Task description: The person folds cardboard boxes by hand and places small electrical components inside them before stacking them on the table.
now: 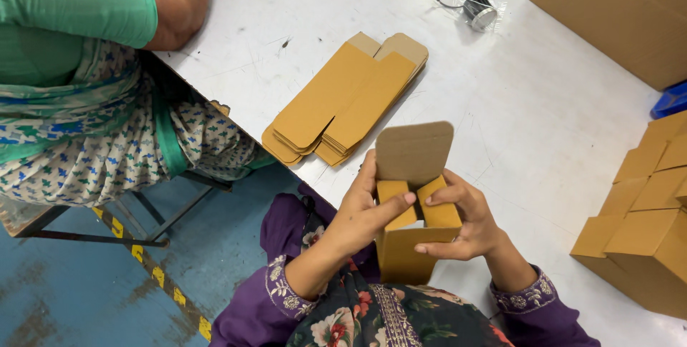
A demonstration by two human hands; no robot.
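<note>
A small brown cardboard box (408, 243) is held upright between both hands at the near edge of the bench (544, 111), just above the person's lap. The left hand (365, 211) is closed around the box's left side, its thumb laid across the left inner flap. The right hand (458, 222) is closed on the right side, fingers curled at the front wall and thumb pressed on the right inner flap. Both side flaps are folded inward; the larger lid flap (413, 152) stands upright at the far side, open. Just beyond the box, a stack of flat unfolded box blanks (343, 100) lies fanned on the white bench. At the far edge, a small round metal fitting (481, 11) with a black cable is seen inside clear plastic. Assembled boxes (644, 218) are stacked at the right, and a large carton (622, 11) is set at the far right. A seated co-worker's arm (179, 3) rests on the bench at the far left.
</note>
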